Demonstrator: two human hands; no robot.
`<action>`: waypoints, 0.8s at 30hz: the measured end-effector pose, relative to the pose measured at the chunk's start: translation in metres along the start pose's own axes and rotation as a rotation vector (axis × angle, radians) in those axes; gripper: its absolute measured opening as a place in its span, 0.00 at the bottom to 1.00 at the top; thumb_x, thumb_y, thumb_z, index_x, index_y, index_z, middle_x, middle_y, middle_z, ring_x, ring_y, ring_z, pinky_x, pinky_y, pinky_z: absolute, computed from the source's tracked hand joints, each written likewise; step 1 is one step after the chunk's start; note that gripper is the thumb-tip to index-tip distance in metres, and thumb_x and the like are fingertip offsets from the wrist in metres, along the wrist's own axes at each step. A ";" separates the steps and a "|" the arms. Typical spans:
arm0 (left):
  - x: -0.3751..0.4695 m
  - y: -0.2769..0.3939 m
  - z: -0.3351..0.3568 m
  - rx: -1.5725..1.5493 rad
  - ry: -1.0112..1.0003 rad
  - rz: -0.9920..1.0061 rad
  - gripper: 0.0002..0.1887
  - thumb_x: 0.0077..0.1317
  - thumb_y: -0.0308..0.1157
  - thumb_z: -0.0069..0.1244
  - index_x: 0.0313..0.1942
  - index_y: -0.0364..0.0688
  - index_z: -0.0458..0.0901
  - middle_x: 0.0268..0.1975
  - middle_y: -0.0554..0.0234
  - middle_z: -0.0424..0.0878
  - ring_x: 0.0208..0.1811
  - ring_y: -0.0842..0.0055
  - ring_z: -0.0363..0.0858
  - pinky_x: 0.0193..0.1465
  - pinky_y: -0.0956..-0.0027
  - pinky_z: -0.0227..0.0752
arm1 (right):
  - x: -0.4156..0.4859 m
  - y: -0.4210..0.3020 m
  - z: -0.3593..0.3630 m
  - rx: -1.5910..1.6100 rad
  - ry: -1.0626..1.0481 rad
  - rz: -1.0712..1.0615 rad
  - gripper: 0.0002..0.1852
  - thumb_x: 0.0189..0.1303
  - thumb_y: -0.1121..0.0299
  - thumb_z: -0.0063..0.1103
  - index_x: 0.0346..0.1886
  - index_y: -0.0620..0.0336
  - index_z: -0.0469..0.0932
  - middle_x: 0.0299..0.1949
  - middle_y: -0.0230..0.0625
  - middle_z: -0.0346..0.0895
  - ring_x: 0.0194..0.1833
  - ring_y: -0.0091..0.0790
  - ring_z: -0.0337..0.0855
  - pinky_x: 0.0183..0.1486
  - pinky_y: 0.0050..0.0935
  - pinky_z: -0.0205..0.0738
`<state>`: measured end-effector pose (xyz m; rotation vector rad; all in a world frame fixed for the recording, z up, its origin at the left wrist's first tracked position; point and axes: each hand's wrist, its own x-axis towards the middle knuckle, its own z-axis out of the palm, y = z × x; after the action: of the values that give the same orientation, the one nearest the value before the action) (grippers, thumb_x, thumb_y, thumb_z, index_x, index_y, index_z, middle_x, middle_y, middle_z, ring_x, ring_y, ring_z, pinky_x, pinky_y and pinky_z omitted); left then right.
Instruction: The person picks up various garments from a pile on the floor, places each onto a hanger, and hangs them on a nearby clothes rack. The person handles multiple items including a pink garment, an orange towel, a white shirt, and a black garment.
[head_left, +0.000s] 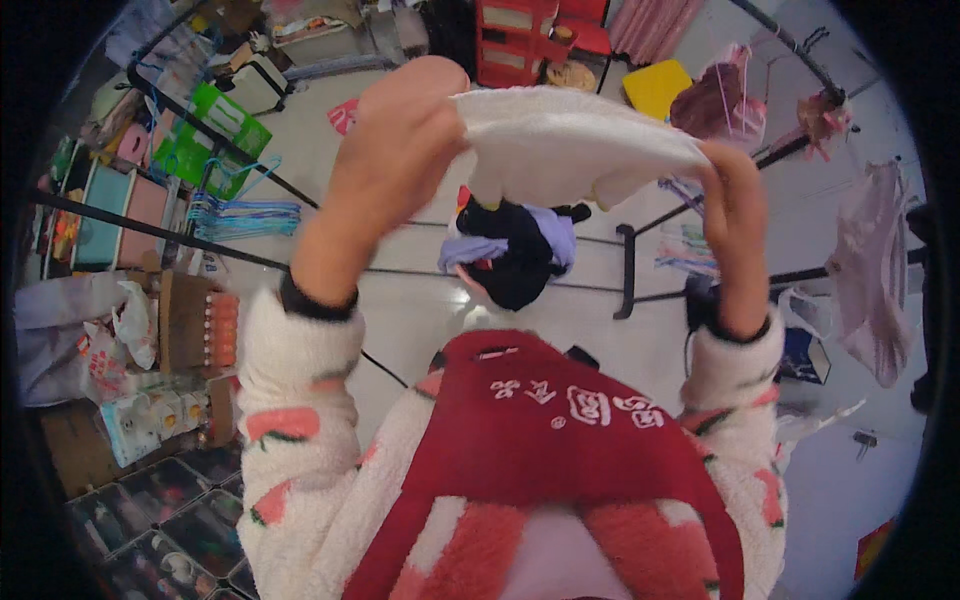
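A white cloth or small garment is stretched between my two raised hands. My left hand grips its left end, and my right hand pinches its right end; both are slightly blurred. Lower down, beyond the red apron on my chest, lies a heap of black and lavender clothes. The white cloth hangs above that heap and hides what is behind it.
Black metal rack bars run on both sides. Blue hangers hang at the left, and a pale garment at the right. Cardboard boxes stand at the left, a red shelf unit at the far side.
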<state>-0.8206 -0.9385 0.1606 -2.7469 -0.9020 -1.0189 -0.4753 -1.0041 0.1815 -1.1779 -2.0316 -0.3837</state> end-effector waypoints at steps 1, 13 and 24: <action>-0.010 0.006 0.006 0.007 0.135 0.035 0.07 0.54 0.26 0.48 0.34 0.40 0.76 0.34 0.55 0.78 0.37 0.60 0.77 0.38 0.61 0.69 | -0.009 0.002 -0.005 -0.111 0.260 -0.121 0.06 0.61 0.75 0.44 0.37 0.66 0.70 0.29 0.39 0.72 0.34 0.34 0.73 0.40 0.27 0.67; -0.140 0.013 0.056 -0.352 -0.654 -0.491 0.09 0.58 0.36 0.47 0.31 0.40 0.75 0.28 0.49 0.77 0.32 0.53 0.75 0.34 0.56 0.67 | -0.104 0.026 0.100 0.533 -1.060 0.498 0.14 0.54 0.58 0.56 0.33 0.60 0.74 0.27 0.44 0.76 0.29 0.41 0.76 0.33 0.36 0.68; -0.075 -0.015 0.006 -0.200 -0.346 -0.297 0.09 0.53 0.32 0.55 0.32 0.39 0.75 0.28 0.54 0.75 0.33 0.58 0.74 0.35 0.60 0.67 | 0.022 0.001 0.075 0.425 -0.711 0.249 0.11 0.59 0.65 0.53 0.34 0.65 0.74 0.20 0.34 0.68 0.26 0.25 0.69 0.31 0.24 0.65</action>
<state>-0.8711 -0.9620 0.1077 -3.0849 -1.3588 -0.7090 -0.5147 -0.9467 0.1461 -1.3797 -2.3294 0.6522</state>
